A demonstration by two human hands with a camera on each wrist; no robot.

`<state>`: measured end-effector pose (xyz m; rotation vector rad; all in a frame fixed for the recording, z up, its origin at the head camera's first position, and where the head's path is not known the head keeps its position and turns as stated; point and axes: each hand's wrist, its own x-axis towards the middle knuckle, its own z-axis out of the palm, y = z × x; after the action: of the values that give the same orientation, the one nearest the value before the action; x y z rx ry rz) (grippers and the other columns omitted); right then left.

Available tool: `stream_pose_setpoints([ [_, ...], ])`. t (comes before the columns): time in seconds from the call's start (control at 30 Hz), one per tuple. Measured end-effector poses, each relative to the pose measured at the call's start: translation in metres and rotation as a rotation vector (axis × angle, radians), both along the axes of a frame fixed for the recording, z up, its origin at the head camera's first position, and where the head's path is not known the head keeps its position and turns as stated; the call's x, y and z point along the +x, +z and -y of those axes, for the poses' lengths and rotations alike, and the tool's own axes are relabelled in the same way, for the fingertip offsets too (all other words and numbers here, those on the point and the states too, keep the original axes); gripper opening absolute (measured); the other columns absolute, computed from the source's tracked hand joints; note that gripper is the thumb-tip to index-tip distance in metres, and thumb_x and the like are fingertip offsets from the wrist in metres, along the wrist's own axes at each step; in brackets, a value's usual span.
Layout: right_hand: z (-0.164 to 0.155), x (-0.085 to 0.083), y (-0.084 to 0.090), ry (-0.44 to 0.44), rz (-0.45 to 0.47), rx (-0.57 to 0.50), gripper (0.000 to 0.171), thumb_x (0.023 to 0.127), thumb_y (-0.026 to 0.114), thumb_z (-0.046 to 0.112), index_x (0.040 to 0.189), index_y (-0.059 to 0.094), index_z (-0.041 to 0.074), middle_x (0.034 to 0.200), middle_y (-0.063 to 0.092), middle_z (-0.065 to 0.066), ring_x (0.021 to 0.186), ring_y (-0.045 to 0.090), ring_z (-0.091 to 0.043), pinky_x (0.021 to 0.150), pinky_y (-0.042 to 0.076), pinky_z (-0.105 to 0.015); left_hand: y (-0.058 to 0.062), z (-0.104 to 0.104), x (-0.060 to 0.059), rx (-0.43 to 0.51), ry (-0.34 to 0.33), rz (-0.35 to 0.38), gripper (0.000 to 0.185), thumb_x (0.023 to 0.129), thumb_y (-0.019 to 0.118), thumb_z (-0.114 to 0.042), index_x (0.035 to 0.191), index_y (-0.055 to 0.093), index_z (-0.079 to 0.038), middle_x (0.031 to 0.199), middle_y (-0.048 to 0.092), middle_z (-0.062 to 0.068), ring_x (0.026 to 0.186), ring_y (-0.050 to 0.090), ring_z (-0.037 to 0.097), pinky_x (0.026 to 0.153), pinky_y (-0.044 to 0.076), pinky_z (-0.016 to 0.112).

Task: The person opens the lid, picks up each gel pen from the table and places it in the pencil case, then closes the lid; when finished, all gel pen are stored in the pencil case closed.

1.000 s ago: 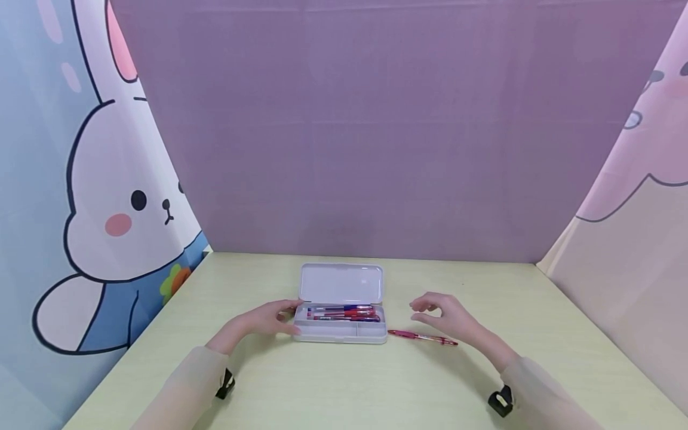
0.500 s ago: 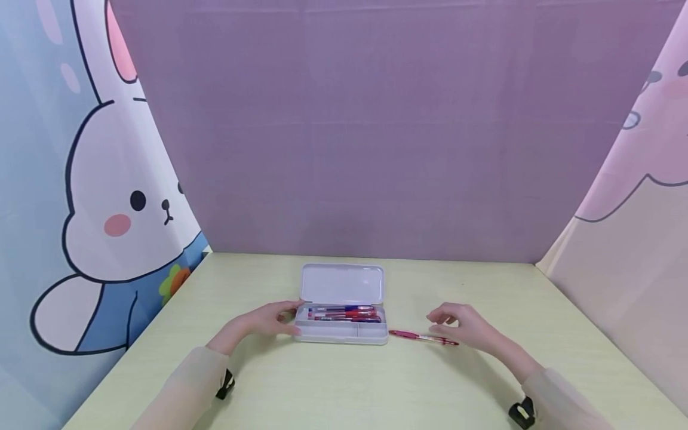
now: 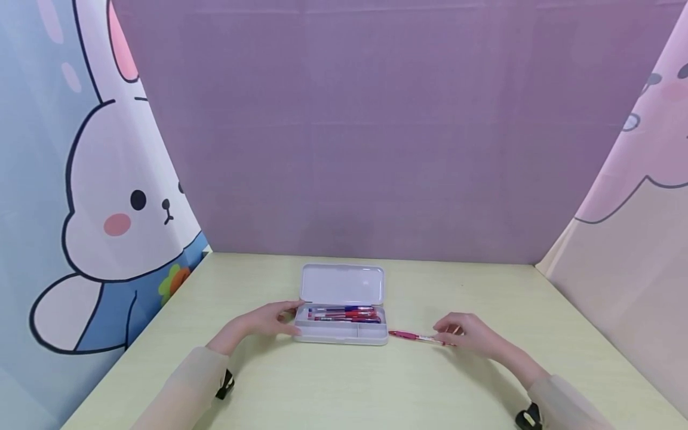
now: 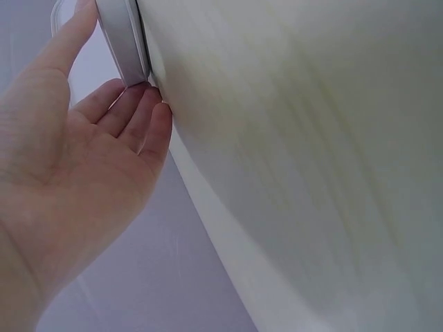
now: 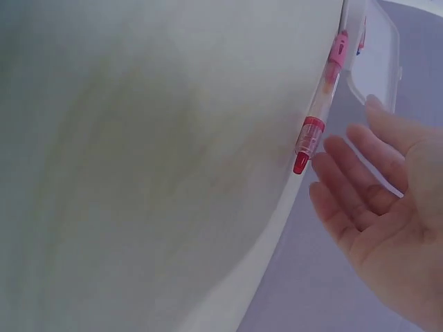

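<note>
The red pen [image 3: 421, 338] lies on the table [image 3: 344, 388] just right of the pencil case [image 3: 341, 332]; right hand [image 3: 469, 335] hovers at its tail end, fingers loose, not gripping; left hand [image 3: 267, 319] pinches the case's left end.

No readable text, labels, brands or numbers anywhere. Pens [image 3: 344, 313] in the case [image 3: 341, 332] carry small print, too tiny to read. Loose pen [image 5: 320, 114] shows no legible marking.
</note>
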<state>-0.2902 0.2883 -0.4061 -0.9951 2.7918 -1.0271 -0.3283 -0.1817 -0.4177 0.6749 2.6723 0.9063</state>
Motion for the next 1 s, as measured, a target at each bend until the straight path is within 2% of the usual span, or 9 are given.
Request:
stream_pose_setpoints([
  [0.1, -0.0005, -0.0002, -0.001, -0.001, -0.011, 0.01, 0.023, 0.087, 0.067, 0.016, 0.099, 0.066, -0.004, 0.079, 0.065, -0.003, 0.066, 0.059, -0.007, 0.056, 0.052, -0.02, 0.0, -0.0001, 0.0005, -0.007, 0.004, -0.005, 0.078, 0.081, 0.071, -0.04, 0.144, 0.037, -0.008, 0.141, 0.044, 0.02, 0.126, 0.044, 0.036, 0.105, 0.037, 0.054],
  [0.3, -0.0011, -0.001, -0.0045, 0.003, -0.108, 0.082, 0.011, 0.084, 0.068, 0.011, 0.091, 0.071, 0.003, 0.079, 0.062, 0.001, 0.068, 0.054, 0.0, 0.058, 0.049, -0.018, 0.0005, -0.0006, -0.0003, -0.001, 0.025, 0.0, 0.078, 0.08, 0.072, -0.041, 0.144, 0.038, -0.011, 0.141, 0.044, 0.018, 0.126, 0.044, 0.034, 0.105, 0.036, 0.053],
  [0.47, 0.0004, -0.0013, -0.0053, 0.004, -0.142, 0.117, 0.009, 0.083, 0.069, 0.01, 0.089, 0.072, 0.004, 0.077, 0.06, 0.003, 0.067, 0.049, 0.001, 0.057, 0.045, -0.017, 0.0008, -0.0002, -0.0008, 0.003, 0.029, -0.002, 0.077, 0.08, 0.072, -0.04, 0.143, 0.038, -0.01, 0.14, 0.045, 0.018, 0.125, 0.045, 0.033, 0.104, 0.038, 0.054],
  [0.8, 0.0018, -0.0006, -0.0054, -0.014, -0.101, 0.139, 0.007, 0.082, 0.07, 0.011, 0.087, 0.07, 0.007, 0.078, 0.058, 0.005, 0.067, 0.049, 0.001, 0.057, 0.045, -0.017, 0.0008, -0.0004, 0.0, 0.004, 0.031, 0.007, 0.078, 0.08, 0.072, -0.041, 0.144, 0.038, -0.011, 0.141, 0.044, 0.017, 0.125, 0.045, 0.032, 0.104, 0.038, 0.054],
  [1.0, 0.0009, -0.0013, -0.0066, -0.009, -0.032, 0.109, 0.01, 0.081, 0.071, 0.01, 0.086, 0.062, 0.008, 0.077, 0.061, 0.004, 0.068, 0.051, 0.001, 0.058, 0.048, -0.018, 0.0005, -0.0002, -0.0005, 0.005, 0.025, 0.006, 0.078, 0.08, 0.072, -0.041, 0.144, 0.038, -0.01, 0.142, 0.043, 0.018, 0.127, 0.043, 0.034, 0.105, 0.036, 0.054],
])
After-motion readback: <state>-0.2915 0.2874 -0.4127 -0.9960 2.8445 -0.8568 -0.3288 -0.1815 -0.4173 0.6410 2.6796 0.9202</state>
